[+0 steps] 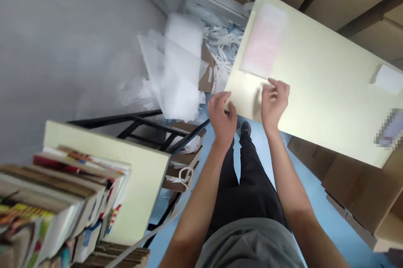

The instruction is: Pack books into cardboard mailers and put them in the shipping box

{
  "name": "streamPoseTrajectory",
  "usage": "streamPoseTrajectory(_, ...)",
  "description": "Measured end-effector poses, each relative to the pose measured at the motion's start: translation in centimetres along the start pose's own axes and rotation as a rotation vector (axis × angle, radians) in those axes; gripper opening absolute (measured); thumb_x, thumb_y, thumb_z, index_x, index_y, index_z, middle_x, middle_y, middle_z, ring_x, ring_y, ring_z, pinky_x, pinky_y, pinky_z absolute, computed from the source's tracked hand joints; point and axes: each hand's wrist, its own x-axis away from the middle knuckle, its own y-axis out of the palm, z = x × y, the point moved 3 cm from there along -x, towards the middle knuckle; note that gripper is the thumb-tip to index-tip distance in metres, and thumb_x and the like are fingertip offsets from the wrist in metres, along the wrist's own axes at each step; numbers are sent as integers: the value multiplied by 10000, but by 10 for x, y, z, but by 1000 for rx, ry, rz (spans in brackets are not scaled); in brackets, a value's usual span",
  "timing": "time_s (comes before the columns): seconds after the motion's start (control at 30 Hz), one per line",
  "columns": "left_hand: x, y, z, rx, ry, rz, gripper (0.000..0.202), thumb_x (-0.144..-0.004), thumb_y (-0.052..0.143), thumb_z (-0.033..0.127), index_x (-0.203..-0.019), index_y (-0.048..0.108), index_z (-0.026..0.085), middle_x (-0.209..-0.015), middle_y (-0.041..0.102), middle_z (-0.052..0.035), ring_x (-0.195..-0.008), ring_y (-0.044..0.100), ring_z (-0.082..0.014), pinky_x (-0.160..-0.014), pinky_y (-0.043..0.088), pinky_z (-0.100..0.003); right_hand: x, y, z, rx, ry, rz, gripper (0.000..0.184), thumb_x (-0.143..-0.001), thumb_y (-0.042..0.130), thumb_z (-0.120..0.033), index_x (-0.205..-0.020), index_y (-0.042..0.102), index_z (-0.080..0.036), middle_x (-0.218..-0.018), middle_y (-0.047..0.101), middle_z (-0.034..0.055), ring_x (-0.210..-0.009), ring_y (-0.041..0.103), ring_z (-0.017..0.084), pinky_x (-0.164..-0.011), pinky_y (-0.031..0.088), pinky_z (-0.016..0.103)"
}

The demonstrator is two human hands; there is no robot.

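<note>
My left hand (223, 119) is in the air just off the left corner of a cream tabletop (321, 79). Its fingers are bent, the thumb stands apart from them, and nothing shows in its grip. Over the near edge of that tabletop hangs my right hand (274, 102), loosely curled, with a gap between thumb and fingertips and no object visible there. Just beyond it lies a flat pink and white packet (261, 45), blurred. Left of my left hand, a white bundle of plastic film or bags (184, 66) stands beside the table, also blurred.
Stacked books (69, 192) occupy a second cream surface (138, 175) at lower left, with a black metal frame (147, 119) behind. Paper scraps (223, 45) fill a box. Cardboard boxes (352, 184) stand lower right. A white block (388, 78) sits on the tabletop. A pale cord (157, 228) hangs low.
</note>
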Motion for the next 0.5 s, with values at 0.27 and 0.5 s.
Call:
streamPoseTrajectory(0.27, 166, -198, 12, -63, -245, 281, 386, -930, 554, 80, -1197, 795, 218, -1131, 767, -97, -964, 730, -219, -897, 627, -376, 198, -44, -150, -194, -65, -429, 173, -1074, 659, -290, -1111, 816, -226, -1098, 721, 72, -848, 691, 164, -753, 591, 309)
streamPoseTrajectory(0.5, 269, -363, 19, -51, -385, 697, 368, -901, 576, 108, -1163, 811, 216, -1150, 766, -83, -1039, 745, -220, -912, 620, -366, 309, -47, -284, -310, -445, -850, 193, -1081, 646, -236, -1109, 836, -248, -1047, 783, 70, -922, 752, 184, -764, 605, 304)
